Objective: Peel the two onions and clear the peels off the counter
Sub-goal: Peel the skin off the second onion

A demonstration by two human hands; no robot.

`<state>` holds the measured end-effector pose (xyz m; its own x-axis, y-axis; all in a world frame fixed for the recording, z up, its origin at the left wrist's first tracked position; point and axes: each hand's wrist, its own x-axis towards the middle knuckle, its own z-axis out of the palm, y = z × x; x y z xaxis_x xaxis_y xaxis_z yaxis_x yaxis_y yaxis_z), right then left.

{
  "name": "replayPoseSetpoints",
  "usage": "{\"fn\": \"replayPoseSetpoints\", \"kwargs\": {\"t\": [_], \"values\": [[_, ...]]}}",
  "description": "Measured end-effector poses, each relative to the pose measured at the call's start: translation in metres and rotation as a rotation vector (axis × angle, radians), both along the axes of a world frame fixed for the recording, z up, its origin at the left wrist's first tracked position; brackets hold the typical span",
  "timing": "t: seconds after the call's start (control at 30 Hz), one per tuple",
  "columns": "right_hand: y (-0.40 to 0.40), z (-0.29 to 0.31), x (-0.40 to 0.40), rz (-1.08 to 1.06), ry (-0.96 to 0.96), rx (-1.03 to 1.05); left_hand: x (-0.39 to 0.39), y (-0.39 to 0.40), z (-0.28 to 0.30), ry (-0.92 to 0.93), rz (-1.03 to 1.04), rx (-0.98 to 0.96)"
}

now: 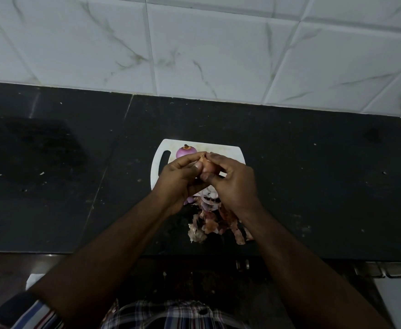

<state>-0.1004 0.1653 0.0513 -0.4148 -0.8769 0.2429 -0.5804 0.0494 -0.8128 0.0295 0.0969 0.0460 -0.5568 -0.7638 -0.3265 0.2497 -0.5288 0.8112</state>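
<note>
Over a white cutting board (157, 162), the left hand (182, 176) and right hand (232, 181) grip the second onion (210, 168), partly skinned, while one peeled onion (185, 151) sits at the far left and peels (216, 224) await clearing on the near counter (313, 186).

No readable text, labels, brands, numbers or signs anywhere in the head view.
</note>
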Motion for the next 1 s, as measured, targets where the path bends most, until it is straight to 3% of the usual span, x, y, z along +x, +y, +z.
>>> {"fn": "replayPoseSetpoints", "kwargs": {"t": [0.37,0.6,0.77,1.0], "values": [[0.001,-0.013,-0.007,0.044,-0.036,-0.078,-0.003,0.004,0.000,-0.014,0.027,0.006],[-0.001,0.000,-0.019,0.162,-0.447,0.090,0.005,-0.005,-0.002,0.019,-0.096,-0.053],[-0.005,0.010,-0.012,-0.043,-0.167,0.127,0.002,-0.004,-0.003,-0.115,-0.034,-0.209],[-0.007,0.009,0.001,-0.156,0.122,0.044,-0.003,-0.001,-0.002,-0.165,0.034,-0.275]]}}
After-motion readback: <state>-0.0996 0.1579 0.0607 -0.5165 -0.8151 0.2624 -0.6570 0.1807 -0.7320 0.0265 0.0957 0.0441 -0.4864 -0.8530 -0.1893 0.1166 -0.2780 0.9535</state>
